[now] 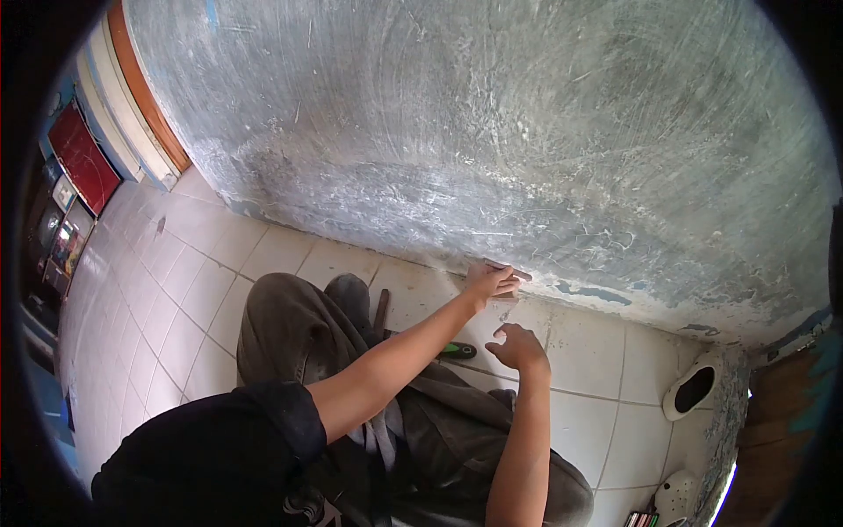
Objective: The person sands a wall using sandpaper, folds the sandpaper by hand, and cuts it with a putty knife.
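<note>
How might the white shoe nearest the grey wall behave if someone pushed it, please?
The shoe is probably light, as its smooth, thick-looking shell suggests moulded foam. It would likely slide rather than roll, given its long shape and the smooth-looking tiles.

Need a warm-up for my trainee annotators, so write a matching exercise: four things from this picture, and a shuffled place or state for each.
1. left hand
2. right hand
3. green-and-black object
4. orange-brown frame

A. upright at the picture's upper left
B. over the floor tiles, nothing visible in it
C. lying between the forearms
D. on a brown object at the foot of the wall

Pairs: 1-D, 2-B, 3-C, 4-A
</note>
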Demonstrator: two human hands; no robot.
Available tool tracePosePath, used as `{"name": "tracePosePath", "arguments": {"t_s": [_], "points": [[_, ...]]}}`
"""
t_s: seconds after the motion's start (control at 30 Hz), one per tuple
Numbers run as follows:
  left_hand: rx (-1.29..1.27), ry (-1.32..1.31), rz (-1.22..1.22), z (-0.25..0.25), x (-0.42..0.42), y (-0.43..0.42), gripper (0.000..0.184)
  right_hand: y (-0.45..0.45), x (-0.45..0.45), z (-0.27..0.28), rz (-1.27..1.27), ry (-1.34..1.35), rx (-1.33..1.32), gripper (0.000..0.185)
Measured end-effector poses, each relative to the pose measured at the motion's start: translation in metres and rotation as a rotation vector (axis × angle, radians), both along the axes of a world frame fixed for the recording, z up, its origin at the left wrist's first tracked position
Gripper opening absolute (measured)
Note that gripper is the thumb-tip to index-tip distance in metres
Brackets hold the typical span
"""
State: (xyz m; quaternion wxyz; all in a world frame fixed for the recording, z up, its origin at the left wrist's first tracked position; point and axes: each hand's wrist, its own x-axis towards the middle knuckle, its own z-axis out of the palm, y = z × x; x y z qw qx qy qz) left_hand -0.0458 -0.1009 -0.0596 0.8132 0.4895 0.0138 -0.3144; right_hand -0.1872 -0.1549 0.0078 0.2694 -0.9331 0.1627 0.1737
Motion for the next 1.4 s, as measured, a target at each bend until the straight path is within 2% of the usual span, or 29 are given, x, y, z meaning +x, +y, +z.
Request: {"name": "tracePosePath", "arguments": {"t_s": [0.03,0.13,0.37,0.6,0.7,0.9,1.1,1.17,1.23,1.3,1.33,1.4], "points": [[0.096,-0.083,-0.002,0.004,0.0,0.001,0.015,0.0,0.001,-0.001,0.0,0.001,0.002,0.04],[0.177,-0.108,0.073,0.009,-0.003,-0.004,0.014,-0.002,0.0,0.001,-0.025,0.011,0.032,0.04],[0.128,-0.111,0.131,0.015,0.009,0.011,0.014,-0.002,0.0,-0.001,0.001,-0.011,0.0,0.039],[0.114,-0.176,0.054,0.004,0.014,0.01,0.012,0.0,0.003,-0.001,0.023,0.0,-0.013,0.039],[0.157,-0.159,-0.025,0.007,0.012,0.007,0.017,-0.001,0.001,0.0,0.016,-0.004,-0.028,0.039],[0.186,-0.106,-0.106,0.009,0.016,0.008,0.016,0.001,0.003,-0.003,0.033,0.01,-0.069,0.036],[0.249,-0.175,-0.002,0.002,0.013,0.002,0.014,-0.006,0.0,-0.008,0.034,-0.032,-0.063,0.037],[0.345,-0.259,0.05,-0.053,0.025,-0.01,0.015,-0.008,-0.003,-0.006,0.013,-0.058,-0.05,0.037],[0.43,-0.347,0.1,-0.034,0.016,-0.005,0.016,-0.01,-0.005,-0.003,0.005,-0.043,-0.061,0.038],[0.468,-0.504,-0.12,0.004,-0.004,0.022,0.024,-0.015,-0.007,-0.002,-0.006,-0.033,-0.067,0.038],[0.467,-0.51,-0.121,0.01,-0.005,0.031,0.024,-0.016,-0.007,-0.003,-0.006,-0.044,-0.084,0.038],[0.355,-0.392,-0.369,0.022,-0.005,0.052,0.025,-0.016,-0.006,-0.004,-0.002,-0.06,-0.092,0.039]]}}
